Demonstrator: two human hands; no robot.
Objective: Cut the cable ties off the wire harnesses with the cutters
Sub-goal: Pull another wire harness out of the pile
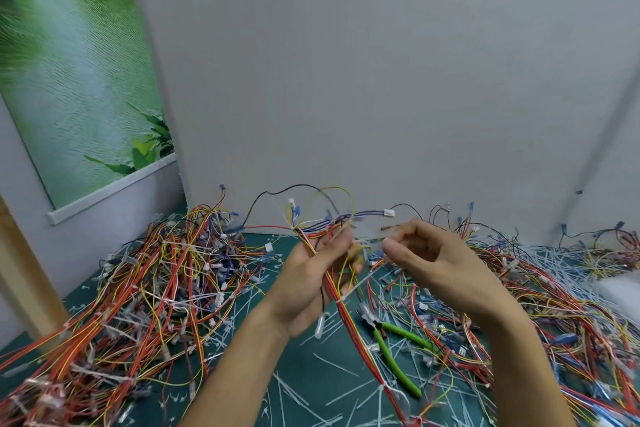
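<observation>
Small wiring workroom, green cutting-mat desk (301, 388), tangled heaps of wire harnesses (156, 288) left and right, clipped cable ties (332, 366) strewn lower centre, plain grey wall (346, 80), leafy roller blind (69, 80) upper left.

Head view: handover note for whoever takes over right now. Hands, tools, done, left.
Left hand grips a wire harness raised over the mat.
Right hand curled beside it; too blurred to tell whether it pinches anything.
Cutters lie on the mat below, in neither hand.
Done: many cut ties litter the mat.
Left: a white tie still on the held harness; harness piles on both sides.
</observation>
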